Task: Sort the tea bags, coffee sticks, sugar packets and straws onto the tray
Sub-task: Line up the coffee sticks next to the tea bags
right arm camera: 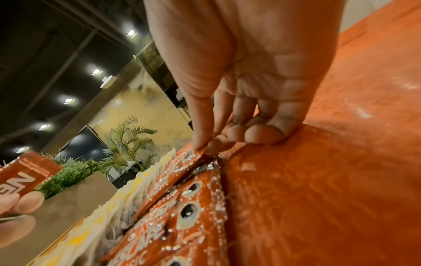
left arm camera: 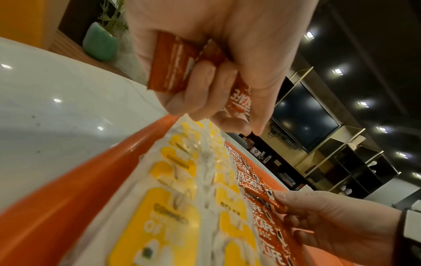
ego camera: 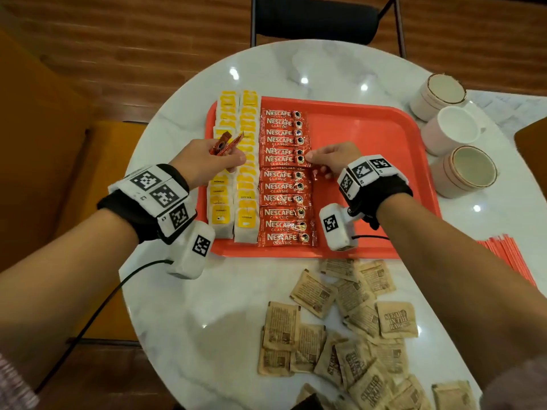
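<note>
A red tray (ego camera: pixel 370 128) lies on the round marble table. Two columns of yellow tea bags (ego camera: pixel 247 173) fill its left side, with a column of red coffee sticks (ego camera: pixel 284 199) beside them. My left hand (ego camera: pixel 233 159) hovers over the tea bags and grips a few loose coffee sticks (ego camera: pixel 225 145), seen close in the left wrist view (left arm camera: pixel 173 61). My right hand (ego camera: pixel 309 161) pinches the right end of one coffee stick (right arm camera: pixel 173 172) in the middle of the column. Brown sugar packets (ego camera: pixel 340 321) lie scattered on the table below the tray. Red straws (ego camera: pixel 509 255) lie at the right edge.
Three white cups (ego camera: pixel 453 130) stand on the table right of the tray. A black chair (ego camera: pixel 316 19) is behind the table. The right half of the tray is bare red surface. An orange seat (ego camera: pixel 44 143) is at the left.
</note>
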